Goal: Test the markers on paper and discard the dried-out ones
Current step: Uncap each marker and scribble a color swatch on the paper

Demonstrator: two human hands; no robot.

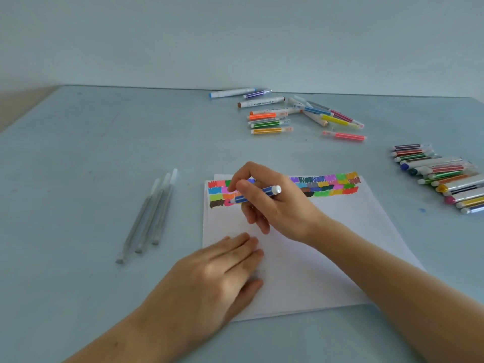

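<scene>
Fingers [242, 188] of right hand [272, 205] pinch blue marker [258, 195] on paper [327, 244].

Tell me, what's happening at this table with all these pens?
A person is trying out markers on a sheet of paper. The right hand holds a blue marker with its tip down at the third row of colour swatches. The left hand lies flat on the paper, steadying it. Three grey pens lie apart on the left, while two groups of markers sit at the far side and the right edge.
</scene>
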